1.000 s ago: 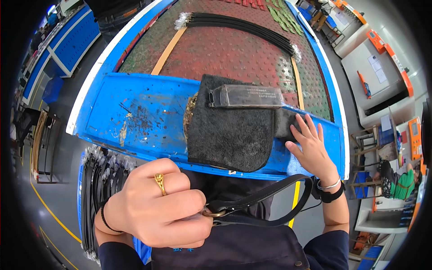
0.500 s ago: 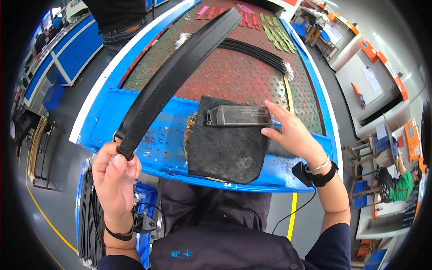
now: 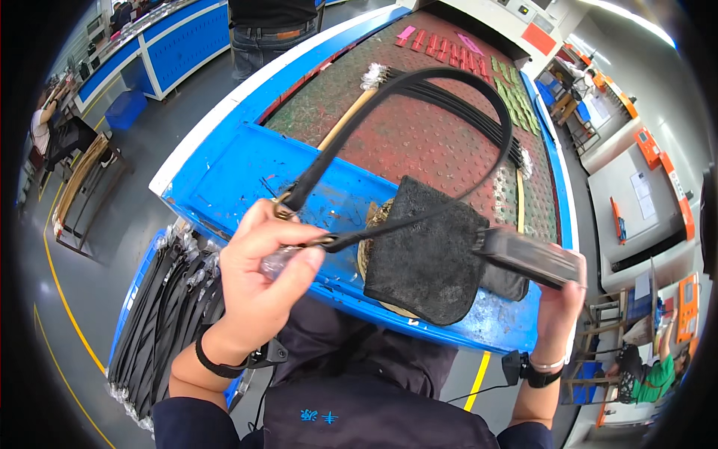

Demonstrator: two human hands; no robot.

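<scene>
In a pinch, my left hand (image 3: 262, 269) holds both ends of a black leather strap (image 3: 308, 183). Brass-coloured fittings show at its fingers, with some clear plastic wrap. The strap rises in a wide loop over the table and crosses a dark cloth pad (image 3: 426, 262). My right hand (image 3: 557, 318) grips the right end of a dark rectangular block (image 3: 531, 258), smeared by motion. The block is tilted at the pad's right edge; whether it touches the pad I cannot tell.
Several black straps (image 3: 456, 112) lie across the bumpy red-green table surface, with red pieces (image 3: 445, 52) and green pieces (image 3: 516, 101) farther back. At lower left, a blue bin (image 3: 127, 314) holds many wrapped straps. A person (image 3: 273, 34) stands beyond the table's left side.
The strap, earlier held up by one end, now forms a loop with both ends in my left hand. My right hand has moved the block off the pad's middle to the right. The view has shifted.
</scene>
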